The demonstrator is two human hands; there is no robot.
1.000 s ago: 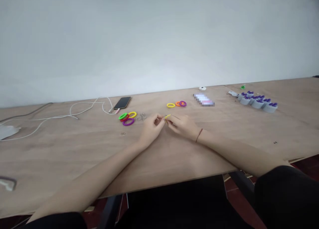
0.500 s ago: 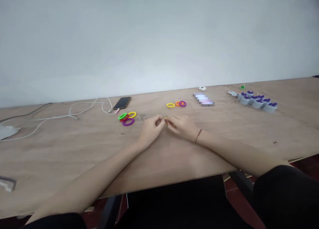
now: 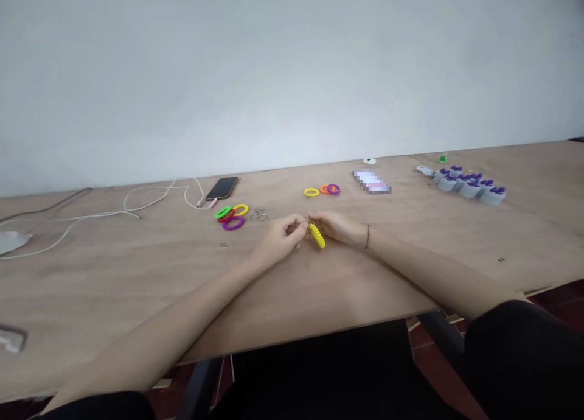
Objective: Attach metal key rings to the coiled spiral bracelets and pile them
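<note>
Near the middle of the wooden table, my left hand (image 3: pixel 283 234) pinches a small metal ring (image 3: pixel 308 221) between thumb and fingertips. From that ring hangs a yellow coil band (image 3: pixel 317 236), tilted, between the two hands. My right hand (image 3: pixel 340 226) is closed at the same spot, its fingertips against the metal ring beside the yellow band. Left of the hands lie several loose metal rings (image 3: pixel 258 214) and a group of coils: green (image 3: pixel 223 212), red (image 3: pixel 227 216), yellow (image 3: pixel 240 210) and purple (image 3: pixel 233 223).
Beyond the hands lie yellow (image 3: pixel 311 192), orange (image 3: pixel 325 189) and purple coils (image 3: pixel 334 189). A dark phone (image 3: pixel 222 188) with a white cable (image 3: pixel 159 192) is at the left, a lit phone (image 3: pixel 371 181) further right, and grey-purple pieces (image 3: pixel 469 187) at the far right.
The yellow coil, mostly hidden by the fingers before, now hangs in plain view between the hands. My right hand has turned and its fingers have shifted. The view has moved slightly.
</note>
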